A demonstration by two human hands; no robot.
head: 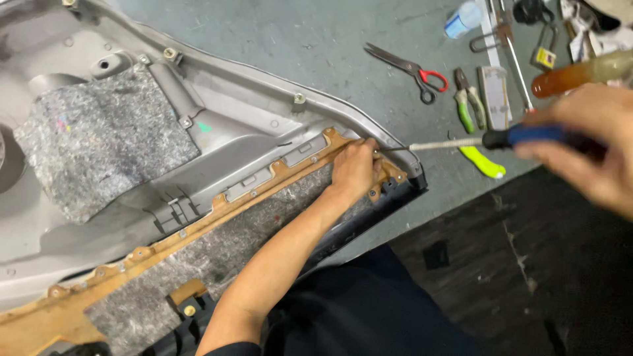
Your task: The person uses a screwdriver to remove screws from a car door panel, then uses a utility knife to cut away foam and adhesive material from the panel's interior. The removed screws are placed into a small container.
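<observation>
Pressing our left hand (354, 170) flat, holding nothing, on the door panel (250, 132) lying on the table (330, 39) to steady its end | right hand (587, 142) clamped on screwdriver (461, 142), tip at panel edge | scissors (409, 69), pliers (469, 99) lie beyond.

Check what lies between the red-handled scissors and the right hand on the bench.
Head view: green-handled pliers and a pale flat bar lie between scissors and right hand.

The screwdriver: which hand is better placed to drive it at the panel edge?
The right hand. It already grips the screwdriver, whose tip points at the panel edge beside the left hand. The left hand lies flat on the brown strip, likely steadying it.
</observation>
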